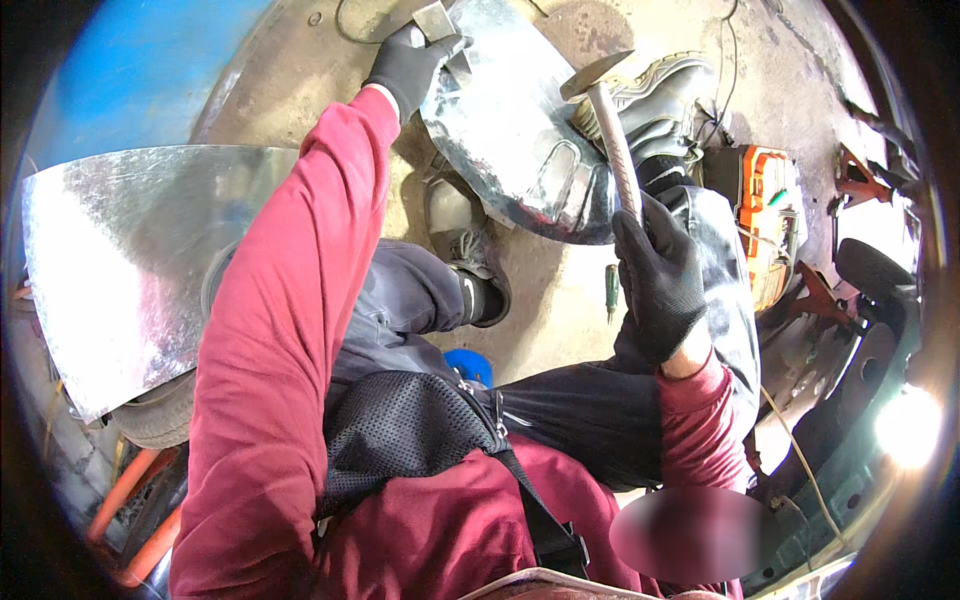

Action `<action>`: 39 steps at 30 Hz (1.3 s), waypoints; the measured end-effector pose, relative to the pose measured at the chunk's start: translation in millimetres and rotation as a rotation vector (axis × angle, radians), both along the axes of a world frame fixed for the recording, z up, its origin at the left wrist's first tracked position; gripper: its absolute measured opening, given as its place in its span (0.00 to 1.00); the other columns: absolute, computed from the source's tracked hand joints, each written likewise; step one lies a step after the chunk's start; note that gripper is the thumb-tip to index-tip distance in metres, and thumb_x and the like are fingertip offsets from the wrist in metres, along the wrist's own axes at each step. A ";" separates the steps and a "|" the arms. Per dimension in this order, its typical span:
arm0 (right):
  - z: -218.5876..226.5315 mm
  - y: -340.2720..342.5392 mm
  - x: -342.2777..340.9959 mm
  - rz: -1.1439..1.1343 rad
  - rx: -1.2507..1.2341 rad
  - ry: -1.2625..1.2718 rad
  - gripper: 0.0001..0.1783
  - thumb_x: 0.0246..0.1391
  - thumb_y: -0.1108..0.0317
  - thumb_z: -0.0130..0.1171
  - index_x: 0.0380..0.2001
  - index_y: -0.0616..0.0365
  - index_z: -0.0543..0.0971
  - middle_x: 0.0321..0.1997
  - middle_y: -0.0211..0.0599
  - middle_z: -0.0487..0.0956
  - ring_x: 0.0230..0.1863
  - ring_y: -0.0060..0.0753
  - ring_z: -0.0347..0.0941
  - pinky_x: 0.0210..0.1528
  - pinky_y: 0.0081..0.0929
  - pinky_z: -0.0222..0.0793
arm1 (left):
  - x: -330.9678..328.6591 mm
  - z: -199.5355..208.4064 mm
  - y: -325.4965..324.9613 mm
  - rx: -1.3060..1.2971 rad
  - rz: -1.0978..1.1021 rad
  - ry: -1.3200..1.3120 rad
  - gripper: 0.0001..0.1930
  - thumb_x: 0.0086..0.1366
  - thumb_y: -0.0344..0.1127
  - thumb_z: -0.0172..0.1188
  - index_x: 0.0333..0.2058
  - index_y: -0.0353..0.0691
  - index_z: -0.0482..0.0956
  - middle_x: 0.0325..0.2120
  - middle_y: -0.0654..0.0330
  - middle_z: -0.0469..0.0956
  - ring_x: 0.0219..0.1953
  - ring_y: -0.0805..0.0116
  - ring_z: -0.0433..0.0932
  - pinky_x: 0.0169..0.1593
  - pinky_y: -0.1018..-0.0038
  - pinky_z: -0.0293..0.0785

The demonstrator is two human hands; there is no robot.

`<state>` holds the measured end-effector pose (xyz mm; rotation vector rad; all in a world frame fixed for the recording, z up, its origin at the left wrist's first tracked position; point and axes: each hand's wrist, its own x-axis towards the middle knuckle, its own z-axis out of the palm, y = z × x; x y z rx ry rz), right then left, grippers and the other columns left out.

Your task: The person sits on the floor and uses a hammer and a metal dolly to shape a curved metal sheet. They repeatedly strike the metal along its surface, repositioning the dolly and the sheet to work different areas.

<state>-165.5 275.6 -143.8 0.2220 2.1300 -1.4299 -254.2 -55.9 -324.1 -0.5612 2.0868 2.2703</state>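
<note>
The hammer head [595, 75] is metal; the ridged panel [505, 100] is glossy, mostly smooth metal; the 2 sleeves [290, 250] are matt cloth.

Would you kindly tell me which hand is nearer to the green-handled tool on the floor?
Right: the right hand, holding the hammer, is just right of the green-handled tool in view; the left hand, holding a metal block, is farther up and left.
</note>
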 end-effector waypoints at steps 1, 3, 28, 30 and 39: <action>-4.1 2.1 0.1 -0.014 -0.006 -0.006 0.22 0.71 0.63 0.59 0.62 0.64 0.77 0.28 0.19 0.72 0.24 0.09 0.62 0.26 0.16 0.59 | 2.1 -6.9 3.2 0.002 -0.051 0.012 0.14 0.72 0.35 0.64 0.52 0.33 0.81 0.43 0.60 0.86 0.43 0.74 0.82 0.48 0.74 0.78; -3.7 3.1 -1.6 0.001 0.024 -0.021 0.22 0.71 0.63 0.59 0.62 0.63 0.77 0.28 0.19 0.72 0.24 0.10 0.62 0.26 0.16 0.59 | 8.5 -12.5 7.4 -0.143 -0.097 -0.012 0.14 0.74 0.33 0.62 0.53 0.32 0.82 0.48 0.60 0.86 0.49 0.73 0.82 0.55 0.74 0.77; 10.4 -2.6 -10.3 -0.151 -0.007 0.231 0.08 0.73 0.66 0.58 0.46 0.60 0.77 0.27 0.24 0.75 0.22 0.09 0.65 0.24 0.13 0.59 | 32.3 21.7 -15.6 -0.615 -0.318 -0.091 0.20 0.70 0.49 0.68 0.44 0.35 0.87 0.28 0.54 0.85 0.30 0.64 0.78 0.42 0.65 0.75; 12.0 -5.0 -9.5 -0.161 -0.031 0.258 0.08 0.72 0.67 0.59 0.47 0.60 0.77 0.26 0.24 0.75 0.21 0.10 0.64 0.23 0.13 0.59 | 33.0 26.2 -13.3 -0.698 -0.320 -0.185 0.20 0.70 0.49 0.68 0.44 0.34 0.86 0.29 0.53 0.85 0.30 0.64 0.78 0.41 0.65 0.75; 10.3 -14.5 -9.3 0.040 0.099 0.341 0.21 0.71 0.72 0.58 0.64 0.64 0.76 0.37 0.32 0.83 0.31 0.13 0.74 0.32 0.15 0.68 | 32.9 -25.6 -11.7 -0.588 -0.289 -0.001 0.21 0.67 0.47 0.69 0.50 0.37 0.86 0.44 0.45 0.87 0.47 0.47 0.86 0.53 0.60 0.79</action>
